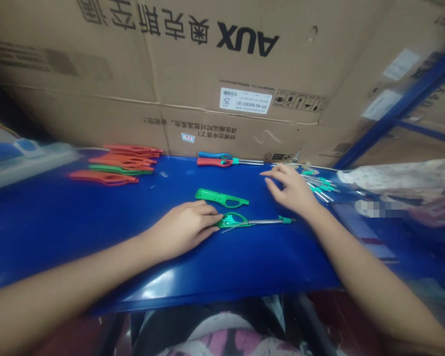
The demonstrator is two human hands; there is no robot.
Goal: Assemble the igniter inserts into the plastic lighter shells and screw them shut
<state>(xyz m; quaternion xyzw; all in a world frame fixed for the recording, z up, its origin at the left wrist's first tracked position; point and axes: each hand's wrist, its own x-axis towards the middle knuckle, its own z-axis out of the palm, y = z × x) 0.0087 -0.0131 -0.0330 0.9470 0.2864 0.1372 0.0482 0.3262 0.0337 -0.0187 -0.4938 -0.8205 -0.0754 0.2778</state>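
My left hand (191,225) is closed round the handle end of a green long-nosed lighter (235,220) on the table; its metal tube points right and thin wires show by the trigger. Just behind it lies a loose green handle shell (222,198), apart from my fingers. My right hand (291,188) hovers further right with thumb and forefinger apart and nothing visible between them. Close beyond that hand sit several metal lighter tubes with teal fittings (321,185), partly hidden by it. A red-handled lighter (217,162) and a blue-handled one (211,155) lie at the back.
Several orange and red handle shells (124,160), with a green shell (118,169) among them, lie at the back left. A large cardboard box (163,94) walls the rear of the blue table (70,227). Patterned cloth (385,180) rests at the right, beside a blue metal post (381,109).
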